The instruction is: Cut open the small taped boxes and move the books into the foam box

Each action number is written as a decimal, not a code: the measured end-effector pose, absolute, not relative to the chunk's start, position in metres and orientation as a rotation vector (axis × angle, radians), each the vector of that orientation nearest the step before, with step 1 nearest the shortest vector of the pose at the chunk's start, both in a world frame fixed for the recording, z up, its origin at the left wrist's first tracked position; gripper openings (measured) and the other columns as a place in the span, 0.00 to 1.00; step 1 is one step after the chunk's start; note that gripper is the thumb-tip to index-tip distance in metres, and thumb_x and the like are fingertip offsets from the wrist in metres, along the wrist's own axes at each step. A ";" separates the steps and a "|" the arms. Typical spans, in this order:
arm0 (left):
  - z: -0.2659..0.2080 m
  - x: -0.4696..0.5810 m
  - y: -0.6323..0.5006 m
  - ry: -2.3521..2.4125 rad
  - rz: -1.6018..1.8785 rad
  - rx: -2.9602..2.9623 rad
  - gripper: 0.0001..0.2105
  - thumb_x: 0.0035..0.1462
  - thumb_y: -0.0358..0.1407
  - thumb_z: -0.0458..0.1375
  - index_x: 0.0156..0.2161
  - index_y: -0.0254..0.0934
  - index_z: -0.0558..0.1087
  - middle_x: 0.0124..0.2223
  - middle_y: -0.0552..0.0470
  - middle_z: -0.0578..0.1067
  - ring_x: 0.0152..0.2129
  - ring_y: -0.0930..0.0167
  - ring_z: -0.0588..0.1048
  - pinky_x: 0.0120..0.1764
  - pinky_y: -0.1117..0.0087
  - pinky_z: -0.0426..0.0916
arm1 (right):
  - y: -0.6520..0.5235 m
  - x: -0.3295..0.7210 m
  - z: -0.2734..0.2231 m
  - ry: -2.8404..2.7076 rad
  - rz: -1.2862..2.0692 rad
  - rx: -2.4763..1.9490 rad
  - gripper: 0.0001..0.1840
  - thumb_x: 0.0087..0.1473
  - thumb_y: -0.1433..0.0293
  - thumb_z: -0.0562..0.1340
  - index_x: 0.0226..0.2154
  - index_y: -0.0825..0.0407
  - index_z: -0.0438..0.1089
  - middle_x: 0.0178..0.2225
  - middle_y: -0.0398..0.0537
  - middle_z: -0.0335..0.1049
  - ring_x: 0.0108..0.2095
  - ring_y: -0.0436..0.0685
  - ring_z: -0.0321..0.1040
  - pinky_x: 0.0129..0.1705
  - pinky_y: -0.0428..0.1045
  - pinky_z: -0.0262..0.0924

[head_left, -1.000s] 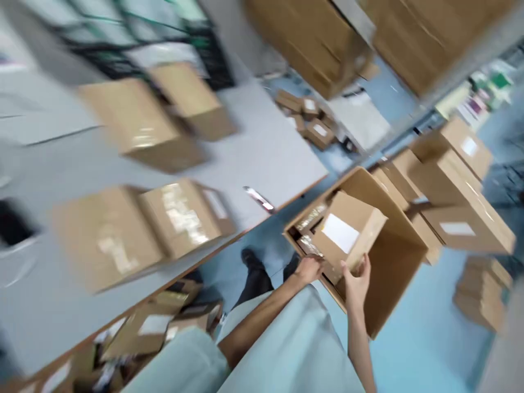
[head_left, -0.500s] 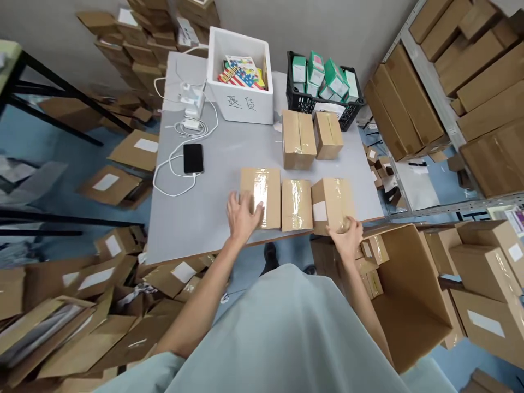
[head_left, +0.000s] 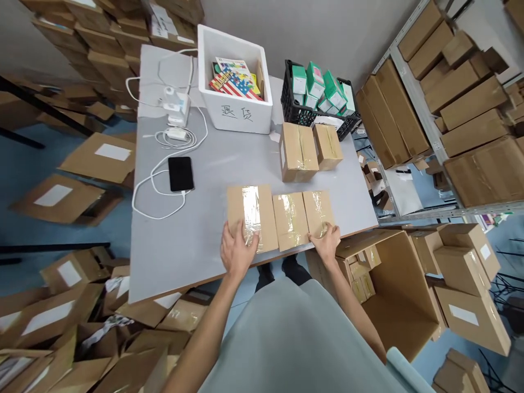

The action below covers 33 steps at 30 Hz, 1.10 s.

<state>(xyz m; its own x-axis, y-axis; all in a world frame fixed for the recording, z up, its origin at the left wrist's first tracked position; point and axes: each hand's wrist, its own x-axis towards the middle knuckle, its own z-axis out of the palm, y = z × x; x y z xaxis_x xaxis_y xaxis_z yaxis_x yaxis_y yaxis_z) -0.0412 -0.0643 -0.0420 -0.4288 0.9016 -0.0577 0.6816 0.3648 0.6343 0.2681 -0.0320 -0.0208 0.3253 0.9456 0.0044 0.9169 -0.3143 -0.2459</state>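
Observation:
Three taped cardboard boxes sit side by side along the table's front edge: the large left box (head_left: 265,210), the middle box (head_left: 289,210) and the right box (head_left: 317,206). My left hand (head_left: 238,248) grips the left box at its near left corner, thumb over the taped top. At the opposite end, my right hand (head_left: 326,244) clasps the near right corner of the right box, its thumb reaching toward the middle box. The three boxes look pressed together. Parts of the fingers on the outer sides are hidden.
Behind stand two more taped boxes (head_left: 298,150), a black crate (head_left: 297,112) of green cartons and a white foam box (head_left: 235,112) with booklets. A phone (head_left: 180,173) and cables lie left. A large open carton (head_left: 403,273) stands at right; cardboard piles surround the table.
The right box has turned and come flush against the middle one; its white label no longer shows. Both hands stay at the row's ends. The camera view has shifted.

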 end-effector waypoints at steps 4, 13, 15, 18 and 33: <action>-0.040 -0.040 -0.058 2.243 0.723 1.404 0.32 0.68 0.51 0.59 0.70 0.33 0.67 0.76 0.26 0.58 0.69 0.40 0.66 0.66 0.38 0.66 | -0.017 0.281 -0.030 -1.839 0.306 -2.348 0.38 0.60 0.47 0.69 0.62 0.53 0.68 0.60 0.69 0.66 0.62 0.77 0.62 0.64 0.69 0.58; -0.041 -0.023 -0.029 2.519 0.626 1.269 0.27 0.67 0.51 0.57 0.61 0.32 0.68 0.60 0.29 0.72 0.62 0.46 0.71 0.64 0.44 0.67 | 0.018 0.264 -0.059 -1.766 0.224 -2.205 0.39 0.66 0.35 0.56 0.50 0.56 0.70 0.73 0.85 0.54 0.71 0.84 0.55 0.67 0.74 0.54; -0.042 -0.024 -0.028 2.534 0.598 1.267 0.27 0.67 0.52 0.57 0.61 0.33 0.67 0.60 0.30 0.72 0.62 0.46 0.71 0.63 0.45 0.68 | 0.018 0.263 -0.061 -1.747 0.252 -2.192 0.41 0.66 0.34 0.56 0.51 0.56 0.70 0.73 0.85 0.54 0.72 0.84 0.55 0.66 0.75 0.55; -0.044 -0.026 -0.029 2.552 0.560 1.245 0.27 0.67 0.52 0.56 0.61 0.33 0.68 0.60 0.30 0.72 0.61 0.46 0.72 0.63 0.45 0.69 | 0.016 0.264 -0.062 -1.733 0.277 -2.175 0.42 0.66 0.35 0.57 0.53 0.57 0.71 0.74 0.84 0.53 0.73 0.84 0.54 0.67 0.75 0.55; -0.043 -0.030 -0.031 2.518 0.626 1.294 0.26 0.69 0.52 0.54 0.60 0.33 0.68 0.66 0.26 0.70 0.66 0.44 0.70 0.64 0.42 0.68 | 0.016 0.260 -0.062 -1.706 0.244 -2.176 0.36 0.68 0.40 0.57 0.52 0.56 0.72 0.74 0.81 0.56 0.71 0.82 0.58 0.66 0.74 0.57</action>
